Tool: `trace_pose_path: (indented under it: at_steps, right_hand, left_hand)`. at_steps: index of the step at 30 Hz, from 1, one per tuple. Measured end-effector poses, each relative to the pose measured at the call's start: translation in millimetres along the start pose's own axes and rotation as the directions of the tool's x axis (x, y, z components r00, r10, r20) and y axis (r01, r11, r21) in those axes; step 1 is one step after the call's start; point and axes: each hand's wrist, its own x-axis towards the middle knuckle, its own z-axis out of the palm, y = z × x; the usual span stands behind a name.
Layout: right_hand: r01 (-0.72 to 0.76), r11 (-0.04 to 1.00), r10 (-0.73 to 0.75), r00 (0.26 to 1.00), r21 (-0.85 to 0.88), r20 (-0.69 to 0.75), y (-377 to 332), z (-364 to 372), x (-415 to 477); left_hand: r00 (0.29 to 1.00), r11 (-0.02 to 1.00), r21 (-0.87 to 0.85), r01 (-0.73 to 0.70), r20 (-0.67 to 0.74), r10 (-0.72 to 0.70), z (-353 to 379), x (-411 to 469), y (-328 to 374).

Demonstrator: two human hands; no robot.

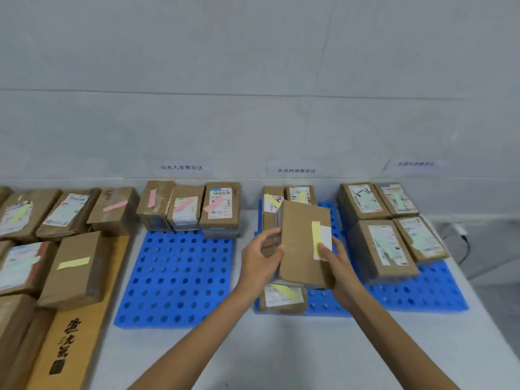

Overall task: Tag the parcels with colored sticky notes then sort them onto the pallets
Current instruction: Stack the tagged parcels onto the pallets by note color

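Cardboard all along the bench (281,347)! At its left edge sat a heap of waiting parcels (73,266); next, pink-tagged parcels (191,206) lined the far edge of the left pallet (174,277). Then the action: the left hand (260,260) reached forward, fingers curled round the left edge of the parcel (302,243), which hung tilted above the middle pallet (326,306), over a yellow-tagged parcel (282,298) at that pallet's near edge. Its yellow note (316,239) matched, so this looked the correct pallet. The right hand (336,266) gripped the right edge, thumb pressed on top at the note's near end, fingers hidden beneath. Best, I judged, to lower it flat, note upward, square on the stack or on bare blue alongside, letting go only once it sat steady. Green-tagged parcels (385,220) filled the right pallet (422,291).
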Motion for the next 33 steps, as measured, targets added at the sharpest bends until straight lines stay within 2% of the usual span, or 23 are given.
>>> trace_pose_path:
  at_steps: [4, 9, 17, 20, 22, 23, 25, 28, 30, 33]
  right_hand:
    - [-0.045, 0.999, 0.044, 0.998, 0.016, 0.039, -2.0, -56.5, 5.9]
    - [0.002, 0.999, -0.003, 1.0, 0.05, 0.028, -18.1, -105.1, 22.1]
    - [-0.016, 0.998, 0.014, 0.999, 0.06, 0.041, -58.1, -131.4, 78.5]
    - [-0.011, 1.0, 0.011, 0.999, 0.01, -0.035, -66.7, -131.0, 109.5]
    - [-0.013, 1.0, 0.011, 0.996, -0.024, -0.085, -73.1, -130.2, 130.1]
    - [-0.018, 0.999, 0.013, 0.995, -0.047, -0.095, -76.2, -130.3, 140.5]
    - [-0.034, 0.995, 0.026, 0.995, -0.089, -0.094, -80.4, -130.9, 159.8]
    - [-0.038, 0.984, 0.028, 0.998, -0.173, -0.058, -81.3, -130.6, 184.5]
    - [-0.004, 0.972, -0.002, 1.0, -0.236, -0.023, -81.0, -128.2, 196.3]
    - [0.047, 0.954, -0.044, 0.999, -0.295, 0.017, -76.6, -123.2, 210.1]
  left_hand:
    - [0.993, 0.998, 0.002, 0.057, 0.101, -0.057, 47.7, 2.8, -3.1]
    - [0.959, 0.996, 0.033, 0.085, 0.269, -0.091, 92.6, 29.8, 2.5]
    - [0.931, 0.985, 0.125, 0.122, 0.33, -0.157, 142.4, 91.3, 13.7]
    - [0.933, 0.963, 0.261, 0.071, 0.325, -0.157, 149.9, 123.6, 6.1]
    - [0.936, 0.884, 0.468, -0.028, 0.322, -0.141, 149.5, 144.6, -14.6]
    - [0.931, 0.795, 0.598, -0.102, 0.338, -0.135, 148.3, 153.3, -27.7]
    - [0.904, 0.538, 0.811, -0.229, 0.382, -0.191, 144.6, 165.0, -53.3]
    - [0.855, 0.215, 0.899, -0.381, 0.431, -0.288, 142.1, 172.0, -78.6]
    - [0.855, 0.135, 0.902, -0.411, 0.432, -0.288, 141.4, 174.0, -86.9]
    - [0.873, 0.116, 0.91, -0.398, 0.415, -0.257, 139.1, 175.8, -97.1]
